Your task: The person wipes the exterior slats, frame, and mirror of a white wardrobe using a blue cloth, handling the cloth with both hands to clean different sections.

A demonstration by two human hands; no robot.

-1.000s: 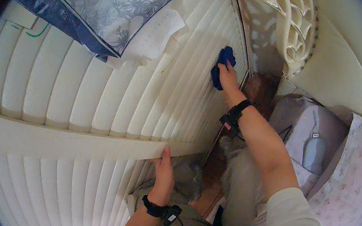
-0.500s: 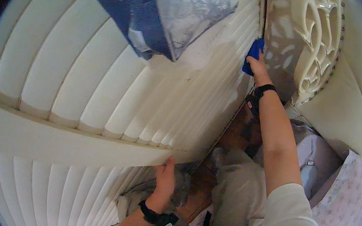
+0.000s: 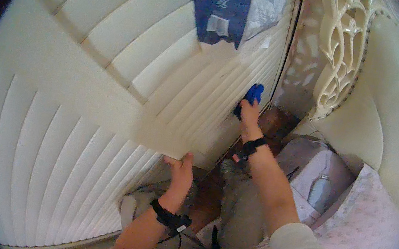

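My right hand point(image 3: 249, 115) holds a folded blue cloth point(image 3: 255, 93) against the fine slats near the right edge of a cream slatted door point(image 3: 98, 85). Lower down, my left hand point(image 3: 181, 175) grips the door's edge at the plain cross rail. Its thumb and a fingertip show there, while the other fingers are partly hidden. Both wrists wear black straps with small devices.
A blue and clear plastic bag point(image 3: 220, 10) hangs over the door's upper part. To the right stands a cream padded headboard point(image 3: 392, 95) with carved openwork trim point(image 3: 344, 58). Pale pink patterned bedding point(image 3: 362, 234) lies below it, with a grey bottle-like object point(image 3: 320, 192).
My right hand has brought the blue cloth down and left along the slats, away from the door's top. My left hand stays at the rail's edge. The view has shifted and turned.
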